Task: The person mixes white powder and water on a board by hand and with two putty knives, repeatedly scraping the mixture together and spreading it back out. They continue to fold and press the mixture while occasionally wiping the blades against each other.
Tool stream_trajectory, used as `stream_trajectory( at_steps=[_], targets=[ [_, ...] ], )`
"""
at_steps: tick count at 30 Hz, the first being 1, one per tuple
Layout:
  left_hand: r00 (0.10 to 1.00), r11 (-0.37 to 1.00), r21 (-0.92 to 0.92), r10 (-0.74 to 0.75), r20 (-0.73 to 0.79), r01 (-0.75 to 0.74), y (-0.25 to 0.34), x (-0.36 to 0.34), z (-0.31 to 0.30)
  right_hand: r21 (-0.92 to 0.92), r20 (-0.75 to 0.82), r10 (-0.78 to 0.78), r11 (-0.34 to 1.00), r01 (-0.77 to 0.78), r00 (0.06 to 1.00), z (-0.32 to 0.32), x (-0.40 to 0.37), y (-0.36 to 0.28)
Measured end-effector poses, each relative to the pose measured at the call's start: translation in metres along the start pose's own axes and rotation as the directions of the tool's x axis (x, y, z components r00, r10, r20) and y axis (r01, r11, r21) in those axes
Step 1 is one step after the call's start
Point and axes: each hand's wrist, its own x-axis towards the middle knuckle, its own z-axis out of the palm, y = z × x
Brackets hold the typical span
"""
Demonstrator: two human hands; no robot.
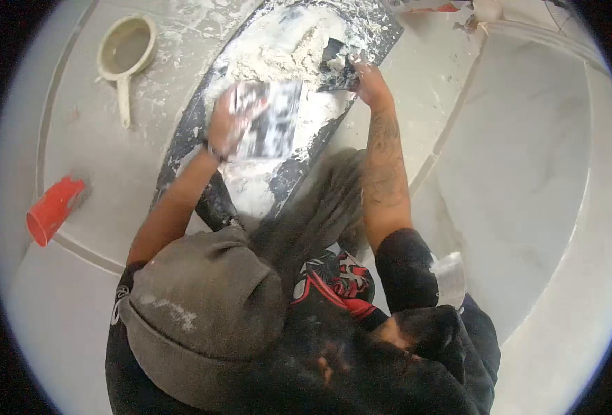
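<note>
A black board point(293, 181) smeared with white paste lies in front of me, between my arms. My left hand point(228, 123) grips a flat rectangular plate point(270, 119) coated in black and white smears; both are blurred by motion. To its right, my right hand point(369, 83) is closed on a dark scraper point(333, 63) with paste on its blade. A lumpy mound of off-white paste point(278, 63) spreads over the board just beyond the plate and beside the scraper.
A cream pot with a handle point(124, 97) holds grayish liquid at the upper left. A red cup point(48, 220) lies on its side at the far left. My bent leg point(316, 197) is below the board. A pale curved panel point(520, 166) is at the right.
</note>
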Motion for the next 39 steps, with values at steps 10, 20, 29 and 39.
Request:
stream_trajectory(
  at_steps=[10,20,29,39],
  targets=[
    [0.95,0.41,-0.875,-0.272,0.151,0.257,-0.005,0.008,0.013,-0.473,0.123,-0.562,0.691,0.546,0.818,-0.011,-0.019,0.026],
    [0.884,0.046,-0.998,0.465,0.05,0.032,-0.008,-0.011,0.035,0.223,-0.138,-0.262,0.931,0.288,0.955,0.011,-0.079,-0.015],
    [0.89,0.007,-0.997,0.451,0.066,0.071,0.034,0.003,0.03,0.285,-0.127,-0.253,0.917,0.28,0.959,0.081,-0.129,-0.016],
    [0.947,0.244,-0.958,0.241,0.212,0.153,0.044,0.002,0.009,0.285,0.079,-0.233,0.937,0.202,0.969,0.057,-0.108,-0.01]
  ],
)
